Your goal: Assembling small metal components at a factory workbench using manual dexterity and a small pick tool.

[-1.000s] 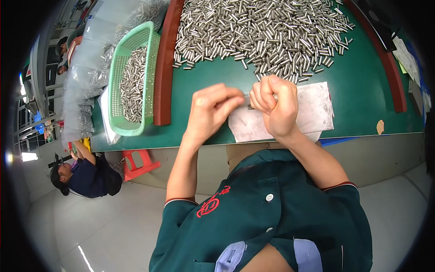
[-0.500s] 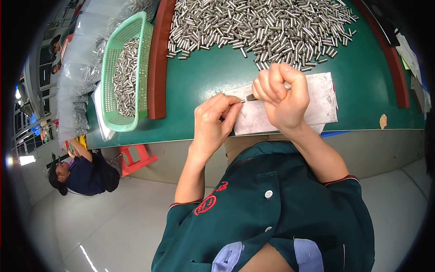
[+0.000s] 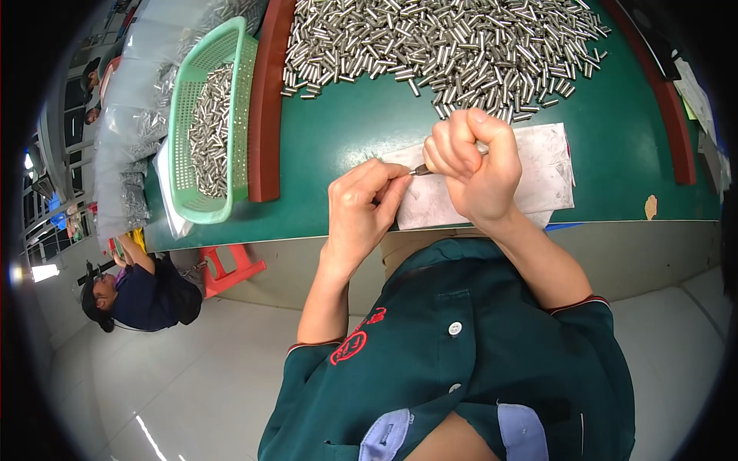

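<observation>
Whitish see-through bags (image 3: 127, 138) filled with small metal pieces run in a row at the far left, between nine and ten o'clock from the person's left hand (image 3: 361, 196). A co-worker (image 3: 146, 296) in dark clothes and a dark cap is at eight o'clock from that hand, with a red stool (image 3: 250, 270) just beside. At ten o'clock stands a pale green mesh basket (image 3: 244, 115), partly filled with short metal pins (image 3: 210, 142). A dark red bar (image 3: 267, 123) lies along the basket's two-to-four o'clock side.

The left hand pinches a small silvery pin (image 3: 413, 174) between thumb and forefinger, at about two o'clock on that hand. There the pin meets the dark tip of a slim tool (image 3: 422, 169), which emerges at nine o'clock from the right hand (image 3: 480, 165). The right hand is curled into a fist around the tool.

A smudged white sheet (image 3: 546, 173) lies beneath the right hand on the green tabletop (image 3: 330, 119). At twelve o'clock from this hand spreads a broad heap of pins (image 3: 446, 50). A tan scrap (image 3: 651, 207) lies between three and four o'clock, and a second red bar (image 3: 667, 115) between two and three.
</observation>
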`<state>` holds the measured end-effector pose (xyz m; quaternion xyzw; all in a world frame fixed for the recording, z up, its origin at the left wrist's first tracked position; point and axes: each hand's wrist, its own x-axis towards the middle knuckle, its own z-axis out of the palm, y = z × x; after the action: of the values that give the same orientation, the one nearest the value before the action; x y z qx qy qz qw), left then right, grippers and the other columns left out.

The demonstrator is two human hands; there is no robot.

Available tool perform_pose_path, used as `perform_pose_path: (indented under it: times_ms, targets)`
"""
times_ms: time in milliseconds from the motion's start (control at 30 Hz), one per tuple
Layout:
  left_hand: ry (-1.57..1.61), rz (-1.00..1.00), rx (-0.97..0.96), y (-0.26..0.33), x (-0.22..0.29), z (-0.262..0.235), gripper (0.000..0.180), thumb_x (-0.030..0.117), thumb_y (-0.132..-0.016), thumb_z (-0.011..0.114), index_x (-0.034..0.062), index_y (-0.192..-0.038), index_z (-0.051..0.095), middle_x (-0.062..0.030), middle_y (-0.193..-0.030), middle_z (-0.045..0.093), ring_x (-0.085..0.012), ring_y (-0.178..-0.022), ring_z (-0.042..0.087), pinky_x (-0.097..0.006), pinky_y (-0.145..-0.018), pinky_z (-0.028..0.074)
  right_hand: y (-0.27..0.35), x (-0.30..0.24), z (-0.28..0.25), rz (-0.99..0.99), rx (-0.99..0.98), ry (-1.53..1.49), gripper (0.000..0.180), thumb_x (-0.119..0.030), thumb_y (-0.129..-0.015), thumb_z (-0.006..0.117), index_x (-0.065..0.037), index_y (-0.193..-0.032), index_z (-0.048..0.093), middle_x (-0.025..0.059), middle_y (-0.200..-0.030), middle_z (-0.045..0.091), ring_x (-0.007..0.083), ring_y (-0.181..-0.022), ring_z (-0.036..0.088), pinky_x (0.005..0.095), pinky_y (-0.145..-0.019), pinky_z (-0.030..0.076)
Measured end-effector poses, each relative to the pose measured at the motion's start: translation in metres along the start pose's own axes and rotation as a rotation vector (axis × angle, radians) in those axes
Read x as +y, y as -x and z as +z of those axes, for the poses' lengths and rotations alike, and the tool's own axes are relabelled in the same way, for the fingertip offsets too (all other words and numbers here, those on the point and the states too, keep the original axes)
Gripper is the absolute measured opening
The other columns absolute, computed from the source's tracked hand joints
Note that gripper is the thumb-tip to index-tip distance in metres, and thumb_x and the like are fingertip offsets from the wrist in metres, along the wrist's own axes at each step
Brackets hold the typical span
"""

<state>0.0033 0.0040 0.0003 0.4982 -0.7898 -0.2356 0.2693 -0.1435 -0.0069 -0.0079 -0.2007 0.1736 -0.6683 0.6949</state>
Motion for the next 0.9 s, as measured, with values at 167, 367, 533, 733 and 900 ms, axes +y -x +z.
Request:
perform_pose_path:
  times_ms: [167, 367, 533, 733, 900]
  targets:
    - [0.015, 0.025, 0.008, -0.002, 0.001, -0.003, 0.007, 0.000, -0.068, 0.064, 0.0014, -0.072, 0.059, -0.0058, -0.055, 0.047, -0.0150, -0.045, 0.043, -0.027, -0.043, 0.035, 0.001, 0.002, 0.000, -0.001, -0.037, 0.104, 0.038, -0.022, -0.086, 0.028, -0.012, -0.049, 0.027, -0.0028, -0.042, 0.024, 0.0077, -0.040, 0.017, 0.0244, -0.042, 0.017]
    - [0.280, -0.271, -0.012, -0.007, 0.004, -0.015, 0.007, -0.002, -0.072, 0.062, -0.0025, -0.076, 0.056, -0.0012, -0.068, 0.045, -0.0059, -0.055, 0.036, -0.019, -0.047, 0.028, 0.001, 0.000, -0.002, -0.024, -0.003, 0.057, 0.037, -0.019, -0.084, 0.030, -0.010, -0.048, 0.027, -0.0016, -0.042, 0.024, 0.0078, -0.040, 0.018, 0.0248, -0.041, 0.017]
    - [0.131, -0.127, -0.039, 0.000, 0.007, -0.005, 0.008, -0.004, -0.070, 0.063, -0.0022, -0.073, 0.056, -0.0040, -0.066, 0.048, -0.0113, -0.057, 0.043, -0.023, -0.051, 0.035, 0.001, -0.001, 0.000, -0.025, -0.010, -0.029, 0.035, -0.016, -0.083, 0.031, -0.009, -0.048, 0.027, -0.0006, -0.042, 0.025, 0.0074, -0.039, 0.018, 0.0244, -0.039, 0.017]
    - [0.095, -0.117, -0.036, 0.002, 0.006, -0.001, 0.008, -0.004, -0.069, 0.063, -0.0021, -0.073, 0.057, -0.0054, -0.064, 0.048, -0.0137, -0.058, 0.045, -0.025, -0.052, 0.037, 0.000, -0.001, -0.003, 0.011, 0.002, -0.013, 0.036, -0.016, -0.083, 0.031, -0.009, -0.048, 0.027, -0.0003, -0.042, 0.025, 0.0077, -0.038, 0.017, 0.0245, -0.039, 0.016]
    - [0.093, -0.116, -0.033, 0.001, 0.006, -0.002, 0.008, -0.003, -0.069, 0.064, -0.0018, -0.073, 0.058, -0.0050, -0.065, 0.049, -0.0126, -0.057, 0.046, -0.024, -0.051, 0.037, -0.001, -0.002, -0.002, 0.044, 0.021, -0.041, 0.036, -0.017, -0.082, 0.031, -0.009, -0.047, 0.026, -0.0002, -0.041, 0.025, 0.0077, -0.038, 0.017, 0.0248, -0.038, 0.016]
